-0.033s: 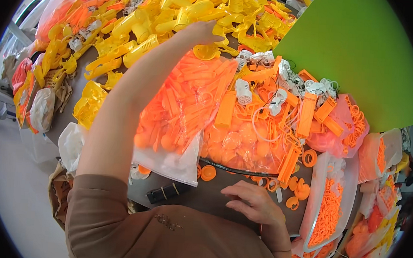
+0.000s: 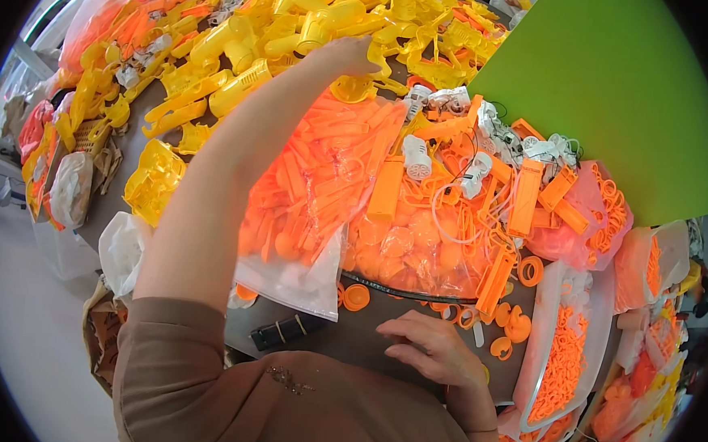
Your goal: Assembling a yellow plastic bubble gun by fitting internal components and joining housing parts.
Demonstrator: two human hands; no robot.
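My left hand (image 2: 349,56) reaches far forward into a heap of glossy yellow plastic casing parts (image 2: 334,21). Its fingers go behind a curved yellow plastic part (image 2: 375,54) and seem to grip it; the fingertips are hidden. Below that forearm lies a clear bag of orange plastic strips (image 2: 316,170). My right hand (image 2: 435,347) hovers near my body by the table's front edge, empty, with the thumb apart from loosely bent fingers. Close to it are small orange rings and caps (image 2: 514,324) and a small white stick (image 2: 478,334).
Orange battery-box-like parts (image 2: 526,197) and white motor-like pieces with wires (image 2: 417,158) crowd the middle right. A large green board (image 2: 613,99) stands behind them. At right is a clear tub of orange bits (image 2: 560,363). A black strap-like object (image 2: 286,331) lies in front.
My left hand's fingers, spread above the yellow heap before, now sit behind a yellow part. The left forearm has shifted slightly right. My right hand has barely moved.
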